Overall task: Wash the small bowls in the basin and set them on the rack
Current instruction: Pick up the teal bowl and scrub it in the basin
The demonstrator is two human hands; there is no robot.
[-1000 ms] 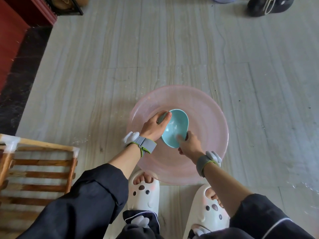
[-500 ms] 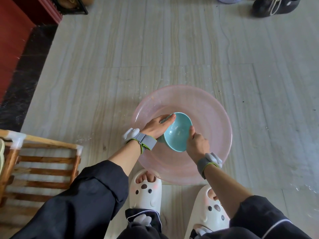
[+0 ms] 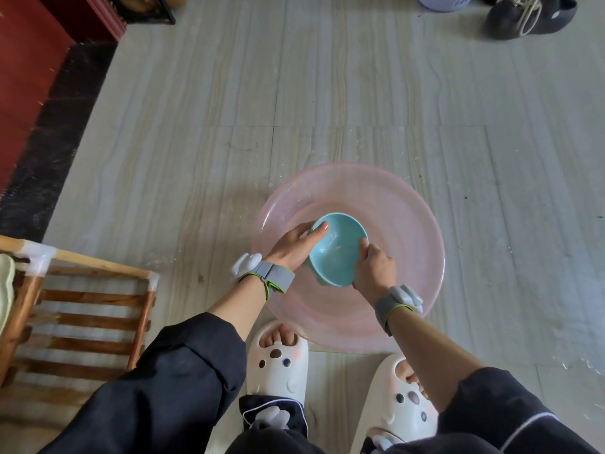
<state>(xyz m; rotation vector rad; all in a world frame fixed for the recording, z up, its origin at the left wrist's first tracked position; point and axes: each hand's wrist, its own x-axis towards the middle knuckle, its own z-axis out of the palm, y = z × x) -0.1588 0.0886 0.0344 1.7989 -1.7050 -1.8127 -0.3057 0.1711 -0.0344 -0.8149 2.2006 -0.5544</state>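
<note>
1. While it tilts with its opening turned up toward the camera, the teal bowl [image 3: 337,257] is held over the middle of the pink basin [image 3: 412,221], just below the centre of the frame.
2. The left hand [image 3: 293,247] grips the bowl's left rim, with the thumb laid over the edge onto the inside. Its other fingers are hidden behind the bowl's wall.
3. The right hand [image 3: 375,270] has curled fingers and pinches the bowl's right rim.
4. Each wrist wears a grey band [image 3: 273,278].
5. The basin stands on the pale tiled floor [image 3: 327,93], just beyond two white slippers [image 3: 278,358] at lower centre.
6. A wooden rack [image 3: 88,299] sits at lower left, apart from the basin. A pale green item [image 3: 5,283] at its left end is cut off by the frame edge.
7. A dark shoe [image 3: 527,16] lies in the upper right corner, beside a lavender basket [image 3: 445,1].
</note>
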